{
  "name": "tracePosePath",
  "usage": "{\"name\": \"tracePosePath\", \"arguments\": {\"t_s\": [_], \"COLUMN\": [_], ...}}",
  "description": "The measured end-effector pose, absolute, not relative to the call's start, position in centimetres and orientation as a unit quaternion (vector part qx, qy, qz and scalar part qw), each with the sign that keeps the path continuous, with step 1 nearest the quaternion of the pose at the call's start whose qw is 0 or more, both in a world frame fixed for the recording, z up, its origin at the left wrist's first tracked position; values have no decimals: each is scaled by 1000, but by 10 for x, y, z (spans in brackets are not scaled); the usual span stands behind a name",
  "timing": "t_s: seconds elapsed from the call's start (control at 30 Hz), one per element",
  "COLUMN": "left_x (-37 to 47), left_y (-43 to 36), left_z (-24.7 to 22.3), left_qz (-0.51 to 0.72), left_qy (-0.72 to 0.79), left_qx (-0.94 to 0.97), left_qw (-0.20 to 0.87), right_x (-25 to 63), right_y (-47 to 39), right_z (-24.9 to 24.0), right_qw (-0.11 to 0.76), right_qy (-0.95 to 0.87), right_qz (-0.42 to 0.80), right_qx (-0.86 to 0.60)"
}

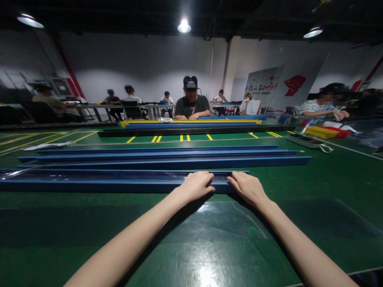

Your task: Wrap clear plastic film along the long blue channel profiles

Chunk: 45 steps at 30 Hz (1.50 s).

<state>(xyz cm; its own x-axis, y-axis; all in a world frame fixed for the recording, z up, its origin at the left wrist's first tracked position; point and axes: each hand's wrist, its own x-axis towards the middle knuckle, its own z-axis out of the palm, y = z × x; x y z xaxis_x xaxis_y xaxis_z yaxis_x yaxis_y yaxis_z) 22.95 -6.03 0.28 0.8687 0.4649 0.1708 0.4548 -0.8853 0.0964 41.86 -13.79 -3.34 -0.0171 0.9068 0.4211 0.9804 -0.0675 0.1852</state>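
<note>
A long blue channel-shaped strip (98, 186) lies across the green table in front of me, with clear plastic film (155, 175) along its trough. My left hand (196, 185) is closed around the strip toward its right part, fingers curled over into the trough and thumb at the near wall. Close to the strip's right end, my right hand (247, 187) grips it too, fingers bent over the edge. A short stretch of the strip shows between both hands. Both sets of fingertips are partly hidden. Nearer to me, a clear plastic sheet (89, 225) lies flat under my forearms.
Several more blue strips (179, 161) lie just beyond. Farther back are a black strip (194, 130) and a yellow strip (239, 121), where a person (192, 103) sits opposite. On the right are a dark case (308, 141) and a yellow tray (321, 132). Other people sit behind.
</note>
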Motion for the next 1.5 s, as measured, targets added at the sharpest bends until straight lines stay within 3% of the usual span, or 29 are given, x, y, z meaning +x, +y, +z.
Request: {"name": "tracePosePath", "arguments": {"t_s": [0.37,0.8,1.1,1.5], "left_x": [195,195,196,195], "left_y": [-50,-49,-50,-48], "left_z": [-6,-12,-12,-17], "left_qz": [110,111,112,128], "left_qy": [260,249,252,230], "left_qx": [959,962,961,962], "left_qw": [-17,-24,-28,-75], "right_x": [417,415,384,367], "right_y": [-136,-136,-124,-112], "right_z": [-32,-24,-11,-16], "right_qw": [92,75,114,94], "right_qy": [-660,-667,-672,-647], "right_qz": [-228,-177,-239,-195], "right_qx": [-710,-720,-691,-731]}}
